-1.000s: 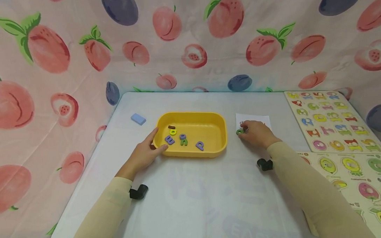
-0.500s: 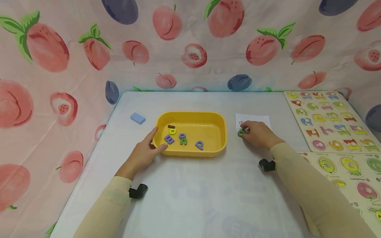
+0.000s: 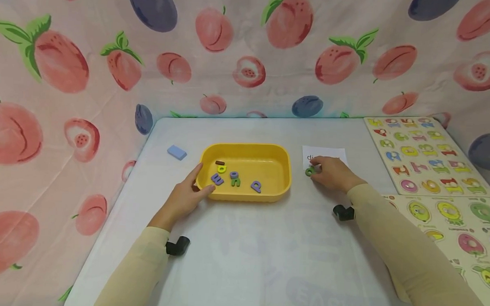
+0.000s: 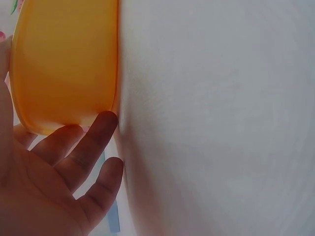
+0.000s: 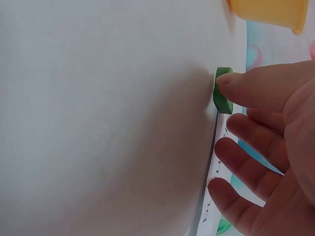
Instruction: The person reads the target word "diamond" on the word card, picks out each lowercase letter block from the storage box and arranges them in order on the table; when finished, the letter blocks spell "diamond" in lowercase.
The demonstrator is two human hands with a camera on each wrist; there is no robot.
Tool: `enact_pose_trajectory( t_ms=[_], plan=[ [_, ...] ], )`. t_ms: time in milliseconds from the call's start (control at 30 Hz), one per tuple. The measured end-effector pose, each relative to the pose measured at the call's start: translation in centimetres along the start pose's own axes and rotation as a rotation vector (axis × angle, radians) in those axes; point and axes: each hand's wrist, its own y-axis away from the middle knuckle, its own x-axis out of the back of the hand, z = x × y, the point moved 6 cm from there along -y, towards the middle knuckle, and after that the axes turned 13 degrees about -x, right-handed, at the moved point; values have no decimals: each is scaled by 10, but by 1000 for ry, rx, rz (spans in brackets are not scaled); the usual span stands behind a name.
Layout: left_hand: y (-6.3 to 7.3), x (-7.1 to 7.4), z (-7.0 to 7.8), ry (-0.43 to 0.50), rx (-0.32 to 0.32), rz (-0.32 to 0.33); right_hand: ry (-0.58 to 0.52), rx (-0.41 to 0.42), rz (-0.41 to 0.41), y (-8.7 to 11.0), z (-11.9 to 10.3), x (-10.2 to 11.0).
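A shallow yellow tray (image 3: 265, 165) stands on the white table. My left hand (image 3: 181, 198) holds its left end, thumb at the near rim and fingers against the outside wall. In the tray lie several small letters, among them a purple P (image 3: 256, 186), a green n (image 3: 235, 182) and a yellow letter (image 3: 222, 169). To the right, my right hand (image 3: 332, 173) pinches a green ring-shaped letter (image 5: 224, 91) at the near edge of a white printed card (image 3: 328, 152). The hand hides most of the card's print; "di" shows at its left.
A light blue block (image 3: 177, 152) lies left of the tray. On the right are a board of colourful numbers and letters (image 3: 429, 155) and, nearer, a fruit puzzle board (image 3: 453, 214), partly under the right forearm. A fruit-printed cloth (image 3: 271, 95) closes off the back and left.
My right hand has shifted slightly right and nearer with the green letter, uncovering the start of the card's print. The left hand and tray stay in place.
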Motion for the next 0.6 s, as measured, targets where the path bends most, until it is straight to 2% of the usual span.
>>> enact_pose_trajectory(
  t_ms=[267, 467, 600],
  plan=[
    [1, 0, 0, -1, -5, -2, -55, -54, -1, 5, -3, 10],
    [0, 1, -1, 4, 0, -6, -29, 37, 84, 11, -14, 27],
    [-1, 1, -1, -1, 7, -13, -48, 16, 78, 15, -23, 31]
  ],
)
